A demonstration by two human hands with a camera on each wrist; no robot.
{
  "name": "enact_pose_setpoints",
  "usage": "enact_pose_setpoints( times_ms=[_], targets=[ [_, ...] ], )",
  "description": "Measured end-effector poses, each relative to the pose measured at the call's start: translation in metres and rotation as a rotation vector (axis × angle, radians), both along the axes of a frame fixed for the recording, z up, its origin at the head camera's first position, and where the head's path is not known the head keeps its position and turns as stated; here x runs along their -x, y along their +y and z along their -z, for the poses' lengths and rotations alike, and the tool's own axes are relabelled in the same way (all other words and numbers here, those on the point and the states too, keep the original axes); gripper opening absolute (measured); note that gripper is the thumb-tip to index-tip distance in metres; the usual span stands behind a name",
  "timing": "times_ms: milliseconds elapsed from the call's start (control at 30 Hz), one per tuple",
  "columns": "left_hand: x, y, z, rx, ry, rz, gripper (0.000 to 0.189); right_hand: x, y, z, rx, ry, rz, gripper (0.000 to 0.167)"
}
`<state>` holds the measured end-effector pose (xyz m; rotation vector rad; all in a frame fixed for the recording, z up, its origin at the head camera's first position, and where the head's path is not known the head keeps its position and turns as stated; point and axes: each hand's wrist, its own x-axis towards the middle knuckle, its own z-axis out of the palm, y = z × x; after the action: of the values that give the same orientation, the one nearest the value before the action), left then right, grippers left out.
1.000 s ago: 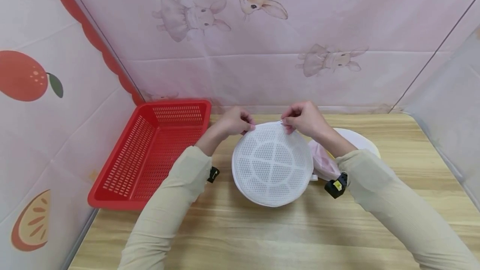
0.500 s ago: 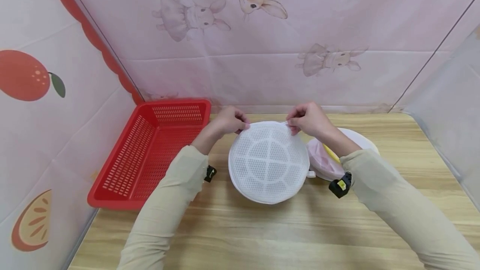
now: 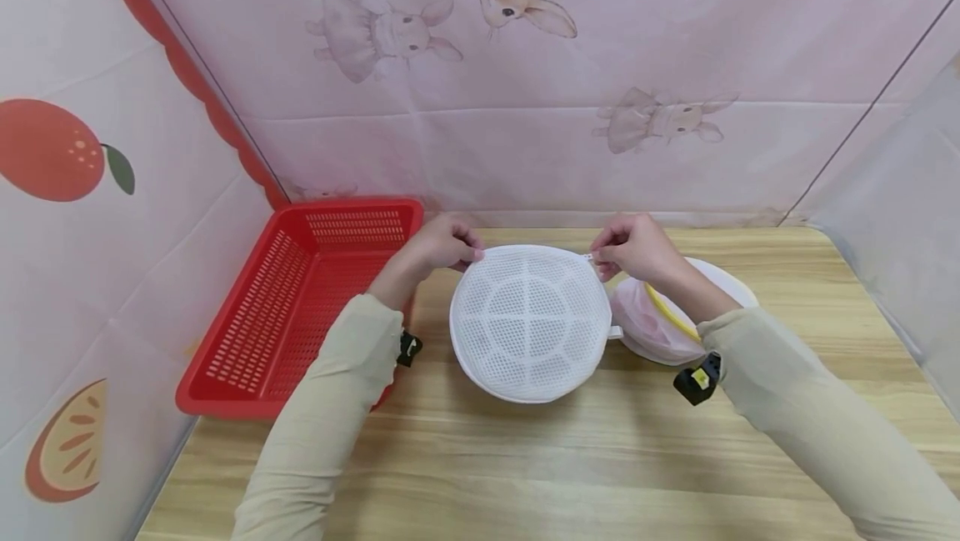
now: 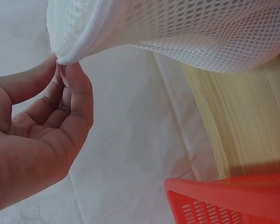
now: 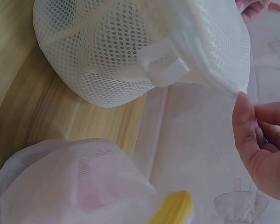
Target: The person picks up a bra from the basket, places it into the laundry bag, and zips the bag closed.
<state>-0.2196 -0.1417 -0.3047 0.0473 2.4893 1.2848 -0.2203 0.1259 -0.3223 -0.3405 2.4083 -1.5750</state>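
A round white mesh laundry bag (image 3: 528,333) is held up over the table, its ribbed flat face toward the head camera. At its upper left edge my left hand (image 3: 444,243) pinches the piped rim between thumb and fingertips, as the left wrist view also shows. My right hand (image 3: 636,249) pinches the small white zipper pull at the upper right edge. A white loop tab (image 5: 163,64) sticks out from the bag's side below that hand. In the right wrist view the bag's rounded mesh body (image 5: 100,60) bulges behind the rim.
A red perforated plastic basket (image 3: 300,299) stands at the left, close to my left forearm. Under my right forearm lie a pinkish mesh bag with yellow trim (image 3: 656,333) and a white round item (image 3: 723,281). Printed cloth walls (image 3: 487,166) border the wooden table.
My right hand has moved right along the rim with the zipper pull. The left hand and the laundry bag have shifted a little left, and the hands are farther apart.
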Motion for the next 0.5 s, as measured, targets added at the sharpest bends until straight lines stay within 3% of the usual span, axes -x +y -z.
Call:
enact_pose_setpoints(
  times_ms=[500],
  targets=[
    [0.0017, -0.0044, -0.0001, 0.023, -0.091, 0.085, 0.014, -0.002, -0.0015, 0.002, 0.037, 0.002, -0.004, 0.011]
  ],
)
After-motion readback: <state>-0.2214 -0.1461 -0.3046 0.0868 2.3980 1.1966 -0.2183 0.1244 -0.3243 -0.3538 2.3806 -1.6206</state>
